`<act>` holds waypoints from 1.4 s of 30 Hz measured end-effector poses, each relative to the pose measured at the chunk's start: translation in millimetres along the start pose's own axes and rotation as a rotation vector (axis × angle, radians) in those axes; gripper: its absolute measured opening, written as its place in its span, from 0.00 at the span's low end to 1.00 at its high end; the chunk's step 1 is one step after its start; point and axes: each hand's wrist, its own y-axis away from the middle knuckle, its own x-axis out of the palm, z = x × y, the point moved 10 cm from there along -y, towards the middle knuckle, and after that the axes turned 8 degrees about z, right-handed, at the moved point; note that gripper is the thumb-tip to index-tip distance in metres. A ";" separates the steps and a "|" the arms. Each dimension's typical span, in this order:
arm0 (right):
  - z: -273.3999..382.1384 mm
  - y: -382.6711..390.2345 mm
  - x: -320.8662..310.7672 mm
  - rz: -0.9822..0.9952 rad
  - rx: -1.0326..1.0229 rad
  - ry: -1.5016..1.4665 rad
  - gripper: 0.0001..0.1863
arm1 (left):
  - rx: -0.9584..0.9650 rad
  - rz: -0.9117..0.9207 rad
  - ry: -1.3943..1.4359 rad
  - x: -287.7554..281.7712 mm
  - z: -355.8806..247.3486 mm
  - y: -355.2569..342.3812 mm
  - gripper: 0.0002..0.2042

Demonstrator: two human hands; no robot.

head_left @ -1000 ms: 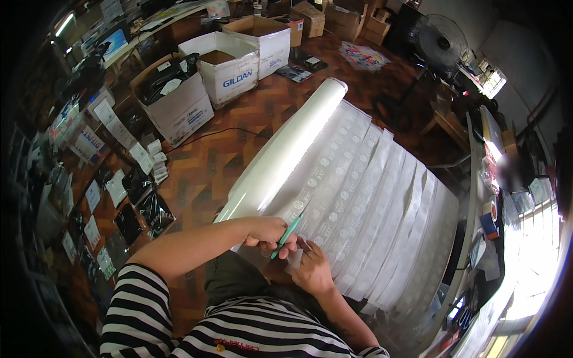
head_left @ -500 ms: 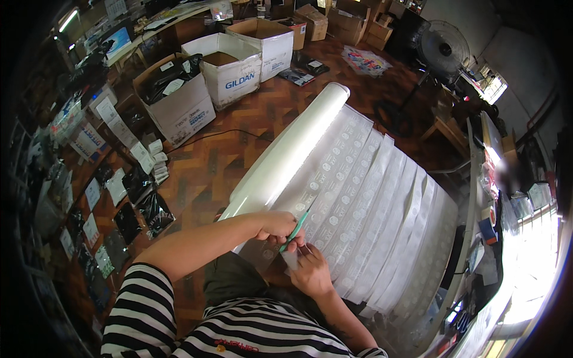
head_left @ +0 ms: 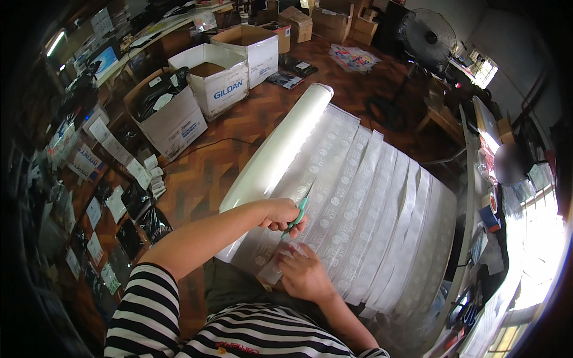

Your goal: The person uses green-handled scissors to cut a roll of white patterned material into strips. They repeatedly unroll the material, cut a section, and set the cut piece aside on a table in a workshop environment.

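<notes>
Left hand (head_left: 280, 213): fingers clamped on the green handles of a pair of scissors (head_left: 296, 213), blades pointing far along the printed film — the hand sits just right of the roll.
Right hand (head_left: 304, 273): lies flat on the near end of a strip, fingers spread and pressing down; it holds nothing.
Film (head_left: 364, 215): a wide clear sheet with rows of round white prints, unrolled to the right of a thick white roll (head_left: 280, 149) and already parted into long strips lying side by side.
Cut line: appears to run between two rows of prints, from the near edge toward the far end.
Doing it well: my judgement — keep the pressing hand close behind the blades so the film stays taut, follow the clear gap between rows, and take long, even strokes rather than short snips.
Risk: thin film may pucker or drift into a print if it slackens.
Around: open cardboard boxes (head_left: 221, 77) on the wooden floor (head_left: 197, 173) at far left, a standing fan (head_left: 427, 33) at far right.
</notes>
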 end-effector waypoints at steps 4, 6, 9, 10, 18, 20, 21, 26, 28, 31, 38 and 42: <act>-41.9 -19.3 -69.5 -0.145 0.021 -0.309 0.15 | -0.042 -0.059 0.007 -3.4 5.0 4.2 0.09; -96.7 -22.5 -71.9 -0.285 0.246 -0.036 0.13 | -0.051 -0.033 -0.011 -2.0 1.1 6.2 0.10; -158.6 -37.5 -74.2 -0.248 0.525 0.137 0.21 | -0.099 -0.076 -0.117 -4.5 -4.4 2.3 0.10; -168.4 -41.7 -71.9 -0.263 0.524 0.232 0.23 | -0.107 -0.100 -0.150 -5.8 -6.8 2.6 0.11; -198.8 -36.2 -33.2 -0.054 0.545 0.280 0.34 | -0.122 -0.147 -0.179 -6.9 -7.8 6.1 0.09; -198.2 -39.1 -37.0 -0.034 0.556 0.256 0.34 | -0.135 -0.110 -0.172 -8.7 -5.3 4.8 0.09; -198.5 -38.8 -36.8 -0.019 0.573 0.249 0.35 | -0.118 -0.099 -0.143 -7.9 -6.3 3.3 0.09; -200.9 -38.3 -39.8 0.004 0.628 0.213 0.36 | -0.069 -0.100 -0.093 -11.3 -20.5 -8.4 0.09; -201.6 -35.9 -39.8 -0.024 0.631 0.165 0.37 | -0.073 -0.102 -0.053 -14.8 -24.7 -11.5 0.09; -203.2 -32.8 -37.5 -0.062 0.619 0.137 0.37 | -0.053 -0.089 -0.004 -17.1 -31.2 -17.4 0.09; -208.2 -29.7 -33.4 -0.066 0.643 0.095 0.43 | -0.034 -0.081 -0.013 -27.4 -42.7 -27.3 0.10; -208.5 -29.6 -34.9 -0.063 0.647 0.082 0.46 | 0.001 -0.091 0.018 -33.4 -54.7 -31.9 0.09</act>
